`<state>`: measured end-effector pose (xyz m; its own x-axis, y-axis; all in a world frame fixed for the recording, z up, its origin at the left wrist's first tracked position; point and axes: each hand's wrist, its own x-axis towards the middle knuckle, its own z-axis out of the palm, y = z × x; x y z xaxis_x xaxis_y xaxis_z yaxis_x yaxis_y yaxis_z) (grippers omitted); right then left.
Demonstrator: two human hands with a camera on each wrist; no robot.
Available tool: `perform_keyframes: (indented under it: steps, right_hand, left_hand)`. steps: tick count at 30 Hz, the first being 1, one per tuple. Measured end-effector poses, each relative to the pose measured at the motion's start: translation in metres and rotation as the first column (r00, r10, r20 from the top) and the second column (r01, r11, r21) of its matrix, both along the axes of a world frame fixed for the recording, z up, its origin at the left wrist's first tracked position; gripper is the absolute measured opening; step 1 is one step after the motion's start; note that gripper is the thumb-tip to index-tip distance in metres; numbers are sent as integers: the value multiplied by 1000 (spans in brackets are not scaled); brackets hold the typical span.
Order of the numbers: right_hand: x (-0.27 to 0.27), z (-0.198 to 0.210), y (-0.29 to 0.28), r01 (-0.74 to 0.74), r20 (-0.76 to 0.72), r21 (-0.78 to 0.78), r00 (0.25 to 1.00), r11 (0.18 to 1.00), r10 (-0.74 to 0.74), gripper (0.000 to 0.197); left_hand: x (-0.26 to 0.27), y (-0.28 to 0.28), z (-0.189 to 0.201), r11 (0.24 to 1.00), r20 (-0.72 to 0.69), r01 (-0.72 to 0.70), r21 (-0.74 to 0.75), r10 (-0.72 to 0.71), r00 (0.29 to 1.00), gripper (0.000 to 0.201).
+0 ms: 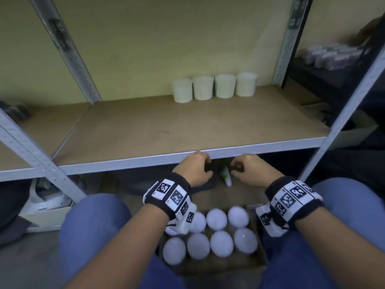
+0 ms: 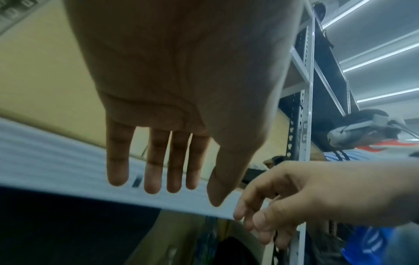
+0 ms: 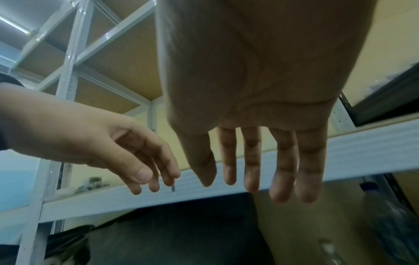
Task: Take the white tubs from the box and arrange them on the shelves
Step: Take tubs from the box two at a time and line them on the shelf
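Four white tubs (image 1: 214, 87) stand in a row at the back right of the wooden shelf (image 1: 166, 130). Several more white tubs (image 1: 210, 236), seen lid-up, fill the cardboard box (image 1: 208, 270) on the floor between my knees. My left hand (image 1: 198, 165) and right hand (image 1: 248, 167) hover side by side above the box's far end, just below the shelf's front rail (image 1: 125, 161). Both hold nothing. The left wrist view shows my left hand (image 2: 172, 188) with fingers hanging straight, and the right wrist view shows the same for my right hand (image 3: 249, 179).
Grey metal uprights (image 1: 289, 38) frame the shelf bay. Under the shelf lie a small white bottle (image 1: 226, 177) and a dark bag (image 1: 145, 180). A white box (image 1: 48, 203) sits low at the left. Purple-labelled packs (image 1: 333, 55) are on a black rack to the right.
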<state>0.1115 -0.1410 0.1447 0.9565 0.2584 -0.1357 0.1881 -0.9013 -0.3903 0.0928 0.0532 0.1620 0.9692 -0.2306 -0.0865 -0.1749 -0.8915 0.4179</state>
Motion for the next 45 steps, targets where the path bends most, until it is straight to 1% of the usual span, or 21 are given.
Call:
perform_keyframes:
  steps: [5,8,12,15,17,19,22,24,28,30,32,33,36,38,40,41,45]
  right_hand:
    - [-6,-49,1,-9,-199,-46,980,999,0,36]
    - [-5,-80,3,6,-258,-66,966,998,-23,44]
    - [-5,-128,-3,31,-340,-149,937,988,-81,44]
    - [-11,-165,-12,22,-401,-225,909,974,-113,47]
    - [-16,-191,-20,12,-437,-292,888,956,-145,51]
    - [-20,-216,-27,18,-480,-293,862,956,-163,53]
    - [-21,-249,-30,-2,-536,-309,826,951,-173,57]
    - [-21,-265,-29,-43,-559,-329,814,943,-158,61]
    - [-23,-293,-24,-77,-550,-359,823,930,-144,68]
    - [-26,-303,-21,-66,-535,-372,830,926,-156,71]
    - [-33,-311,-20,-80,-497,-398,856,914,-142,72]
    - [-36,-315,-20,-91,-467,-421,875,902,-129,71]
    - [-44,-323,-18,-105,-390,-480,915,871,-105,72]
    - [-48,-327,-18,-104,-378,-486,920,868,-101,75]
    - [-49,-327,-18,-111,-377,-495,921,862,-97,75]
    - [-48,-327,-19,-113,-379,-494,920,862,-97,75]
    - [-45,-320,-21,-109,-407,-458,908,882,-99,75]
  left_hand:
    - [-6,-22,-59,997,-174,74,14,-71,982,36]
    - [-5,-35,-93,994,-277,106,1,-102,955,38]
    - [-1,-41,-147,995,-393,91,49,-64,917,39]
    - [1,-43,-184,991,-475,112,73,-64,878,38]
    - [2,-43,-209,985,-527,134,105,-59,848,45]
    - [0,-44,-232,982,-583,138,132,-35,811,53]
    - [-5,-46,-262,978,-639,141,153,-11,770,56]
    - [-8,-51,-282,975,-650,145,166,-2,760,58]
    - [-17,-64,-312,960,-618,180,212,-11,786,75]
    - [-25,-72,-325,968,-590,125,220,30,807,80]
    - [-32,-77,-335,974,-537,42,221,86,840,80]
    - [-35,-79,-339,972,-514,31,232,96,852,81]
    - [-39,-81,-348,952,-487,85,294,72,871,92]
    - [-42,-82,-350,931,-434,102,350,64,899,88]
    - [-46,-82,-353,929,-382,90,359,58,922,78]
    - [-46,-82,-353,928,-373,92,361,54,926,78]
    - [-45,-82,-345,944,-423,93,318,53,905,78]
